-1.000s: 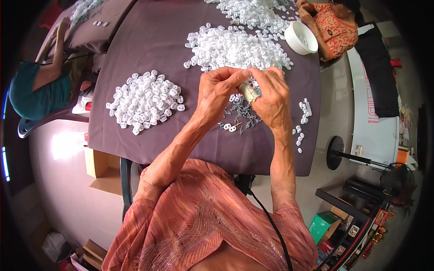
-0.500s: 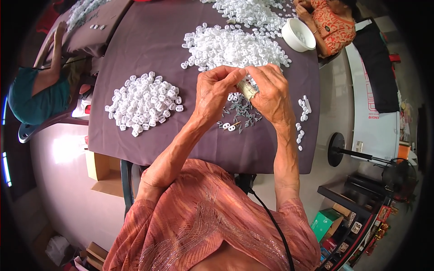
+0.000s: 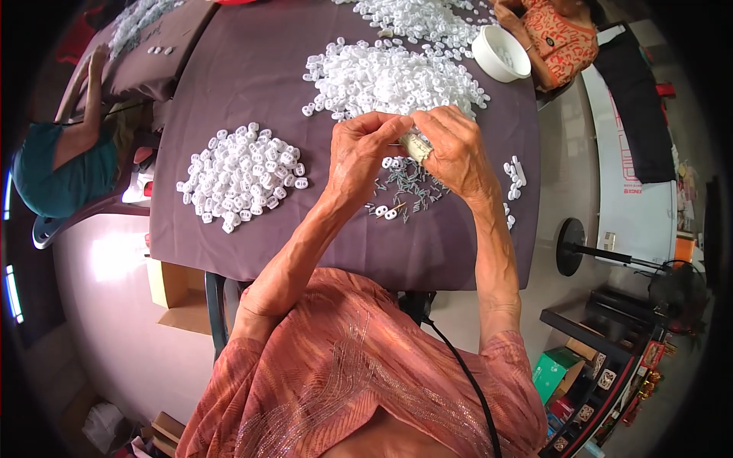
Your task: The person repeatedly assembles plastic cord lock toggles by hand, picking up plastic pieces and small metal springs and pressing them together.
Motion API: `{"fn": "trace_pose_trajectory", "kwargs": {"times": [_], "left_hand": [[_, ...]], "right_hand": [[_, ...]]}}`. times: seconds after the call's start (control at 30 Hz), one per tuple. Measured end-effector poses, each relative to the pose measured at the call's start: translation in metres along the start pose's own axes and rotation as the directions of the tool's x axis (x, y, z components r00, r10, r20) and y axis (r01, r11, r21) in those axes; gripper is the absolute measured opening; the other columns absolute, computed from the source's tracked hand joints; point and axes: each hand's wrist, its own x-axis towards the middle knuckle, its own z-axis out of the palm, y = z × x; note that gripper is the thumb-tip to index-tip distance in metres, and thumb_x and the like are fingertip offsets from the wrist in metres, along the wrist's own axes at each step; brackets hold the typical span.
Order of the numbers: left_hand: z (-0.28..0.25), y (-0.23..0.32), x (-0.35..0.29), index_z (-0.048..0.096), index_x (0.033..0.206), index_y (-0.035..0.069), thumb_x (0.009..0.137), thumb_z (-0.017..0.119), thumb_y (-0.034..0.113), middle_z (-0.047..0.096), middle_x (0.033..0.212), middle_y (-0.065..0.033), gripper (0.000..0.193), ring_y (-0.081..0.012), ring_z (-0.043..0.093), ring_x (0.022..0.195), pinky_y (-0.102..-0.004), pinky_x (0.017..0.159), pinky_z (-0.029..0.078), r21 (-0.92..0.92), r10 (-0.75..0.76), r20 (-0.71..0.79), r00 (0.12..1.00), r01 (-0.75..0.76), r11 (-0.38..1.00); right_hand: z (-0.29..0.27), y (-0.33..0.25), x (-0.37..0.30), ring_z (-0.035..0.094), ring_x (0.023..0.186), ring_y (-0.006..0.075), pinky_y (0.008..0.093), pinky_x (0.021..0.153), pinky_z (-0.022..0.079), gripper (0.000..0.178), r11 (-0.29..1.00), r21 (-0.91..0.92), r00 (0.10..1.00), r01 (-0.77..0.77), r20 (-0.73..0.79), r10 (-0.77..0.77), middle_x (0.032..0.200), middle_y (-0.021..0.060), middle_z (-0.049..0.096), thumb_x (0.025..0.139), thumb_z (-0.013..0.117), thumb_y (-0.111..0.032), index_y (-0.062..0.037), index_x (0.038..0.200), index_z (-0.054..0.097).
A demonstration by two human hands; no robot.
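My left hand (image 3: 365,151) and my right hand (image 3: 456,151) meet fingertip to fingertip above the table, in front of the big white heap. The left fingers are pinched together, and what they hold is hidden behind them. In my right hand is a cream wrapped piece (image 3: 416,147), roughly cylindrical; its kind is not clear. Below the hands lies a scatter of small grey pins (image 3: 416,185). At its near edge are white two-holed plastic pieces (image 3: 390,214) and a thin brownish stick (image 3: 396,207).
A pile of white two-holed pieces (image 3: 243,175) lies at left, a larger heap (image 3: 393,76) beyond my hands. Several white pieces (image 3: 514,179) line the right edge. A white tub (image 3: 500,55) stands far right. Two people work nearby, one in teal (image 3: 57,164), one in orange (image 3: 561,46).
My right forearm has swung outward to the right, and the right hand has tilted slightly. The left hand stays almost where it was, still pinching. The whole view has shifted a little.
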Motion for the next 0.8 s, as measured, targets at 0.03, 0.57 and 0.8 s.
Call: {"fn": "trace_pose_trajectory", "kwargs": {"times": [0.03,0.57,0.8], "left_hand": [[-0.001,-0.002,0.0,0.063,0.083,-0.005,0.079,0.061,0.014,0.061,0.072,-0.0064,0.02,-0.0106,0.057,0.065,-0.0231,0.061,0.048,-0.01,-0.004,-0.001,1.0,0.004,1.0],[-0.008,-0.003,0.006,0.061,0.085,-0.004,0.08,0.06,0.016,0.06,0.076,-0.0073,0.021,-0.0125,0.059,0.067,-0.0241,0.064,0.05,-0.089,-0.083,0.021,0.996,0.084,0.992],[-0.011,-0.002,0.005,0.061,0.083,-0.003,0.079,0.061,0.017,0.06,0.076,-0.0066,0.021,-0.0114,0.058,0.066,-0.0231,0.064,0.049,-0.112,-0.12,0.064,0.991,0.126,0.986]], "right_hand": [[0.0,0.001,0.0,0.055,0.07,0.0273,0.0357,0.061,0.045,0.028,1.0,0.001,1.0,-0.001,0.0,0.001,0.075,0.0114,0.055,0.061,0.068,-0.002,0.0007,0.086,0.055],[0.008,0.009,0.002,0.054,0.066,0.0268,0.0361,0.06,0.043,0.025,0.997,0.022,0.997,0.076,-0.017,-0.076,0.067,0.0103,0.052,0.06,0.063,0.0,0.0,0.082,0.052],[-0.003,-0.004,0.002,0.054,0.073,0.029,0.0366,0.066,0.044,0.034,0.999,0.031,0.999,-0.01,0.031,0.009,0.077,0.0126,0.057,0.06,0.068,-0.003,0.0004,0.091,0.054]]}}
